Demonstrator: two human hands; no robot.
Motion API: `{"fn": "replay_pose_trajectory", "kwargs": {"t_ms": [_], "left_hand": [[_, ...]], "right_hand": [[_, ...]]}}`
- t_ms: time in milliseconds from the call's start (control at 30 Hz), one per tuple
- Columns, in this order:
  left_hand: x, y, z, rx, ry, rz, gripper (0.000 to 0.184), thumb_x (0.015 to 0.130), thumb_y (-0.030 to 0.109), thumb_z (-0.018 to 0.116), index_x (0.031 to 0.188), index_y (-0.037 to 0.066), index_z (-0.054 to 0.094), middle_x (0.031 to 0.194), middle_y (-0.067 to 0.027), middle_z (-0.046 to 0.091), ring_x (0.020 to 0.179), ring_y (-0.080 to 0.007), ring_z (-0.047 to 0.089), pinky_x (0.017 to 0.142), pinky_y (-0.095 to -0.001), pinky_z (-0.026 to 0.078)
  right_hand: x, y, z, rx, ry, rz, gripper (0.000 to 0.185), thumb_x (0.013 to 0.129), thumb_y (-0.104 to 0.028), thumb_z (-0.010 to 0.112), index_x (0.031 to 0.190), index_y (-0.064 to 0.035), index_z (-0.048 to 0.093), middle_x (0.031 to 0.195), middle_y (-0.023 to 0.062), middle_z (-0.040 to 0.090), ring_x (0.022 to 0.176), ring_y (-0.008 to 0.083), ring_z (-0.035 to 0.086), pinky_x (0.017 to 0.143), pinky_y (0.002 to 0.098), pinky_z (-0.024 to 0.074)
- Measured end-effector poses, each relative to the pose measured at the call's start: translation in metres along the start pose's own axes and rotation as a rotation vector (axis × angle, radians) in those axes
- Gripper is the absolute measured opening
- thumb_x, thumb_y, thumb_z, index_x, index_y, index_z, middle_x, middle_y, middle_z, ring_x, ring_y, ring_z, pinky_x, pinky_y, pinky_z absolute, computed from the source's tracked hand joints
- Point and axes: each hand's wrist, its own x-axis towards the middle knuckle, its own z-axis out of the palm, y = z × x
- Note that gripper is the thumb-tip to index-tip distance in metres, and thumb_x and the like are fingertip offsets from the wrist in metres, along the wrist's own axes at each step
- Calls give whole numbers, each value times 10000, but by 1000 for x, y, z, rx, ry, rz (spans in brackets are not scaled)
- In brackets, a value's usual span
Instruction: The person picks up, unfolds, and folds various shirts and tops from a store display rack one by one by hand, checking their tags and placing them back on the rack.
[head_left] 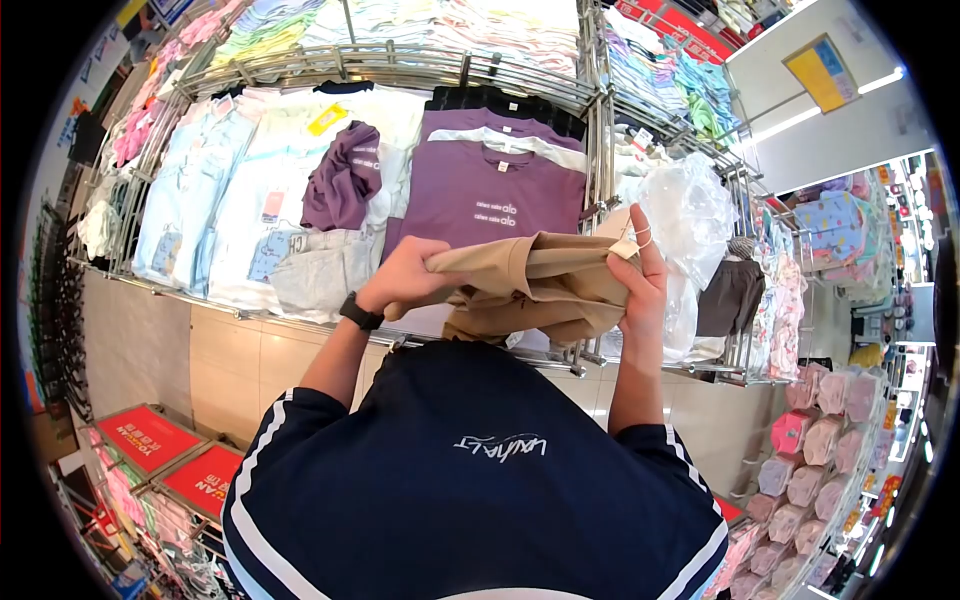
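Between my two hands a tan garment (pixel 530 268) is held up in front of my chest, bunched and folded; I cannot tell what kind it is. My left hand (pixel 405 275), with a black watch on the wrist, grips its left end. At the right end, my right hand (pixel 640 275) pinches the cloth beside a white tag (pixel 625 247), one finger pointing up. Behind the garment lies a stack of purple T-shirts (pixel 500 195) with white print. A crumpled purple shirt (pixel 343 178) rests on pale clothes to the left, above a grey folded garment (pixel 325 270).
Metal rails (pixel 390 62) frame the display. Light blue shirts (pixel 190 195) lie at the left, clear plastic bags (pixel 690 215) at the right beside dark shorts (pixel 732 298). Red signs (pixel 147 440) stand lower left. Packaged goods (pixel 805 485) hang lower right.
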Motion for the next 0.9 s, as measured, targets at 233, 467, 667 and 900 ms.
{"fn": "replay_pose_trajectory", "kwargs": {"t_ms": [233,467,667,900], "left_hand": [[-10,-4,-21,-59,67,53,229,771,146,743,912,8,626,804,-54,638,733,-70,553,639,-261,461],[11,42,23,-487,-14,190,435,833,199,704,1202,37,540,961,-36,643,884,-105,567,754,-262,461],[23,56,38,-272,-174,176,227,829,105,682,1027,0,647,771,-34,634,704,-68,517,638,-244,430],[13,56,31,-418,-179,242,182,823,38,651,993,-24,664,737,-39,630,698,-54,511,639,-236,438]], "right_hand": [[-4,-2,7,135,-61,45,628,826,84,548,1427,-28,402,1132,85,638,1008,124,594,906,238,443],[-2,12,20,-143,-362,163,393,862,18,563,1254,11,591,1121,67,653,970,119,600,866,243,448],[1,18,18,-123,-460,52,235,857,-52,593,1066,3,686,1194,123,579,1093,165,514,935,266,379],[5,30,16,660,-203,209,239,951,-206,544,1149,-79,589,1321,172,524,1090,251,524,920,428,439]]}}
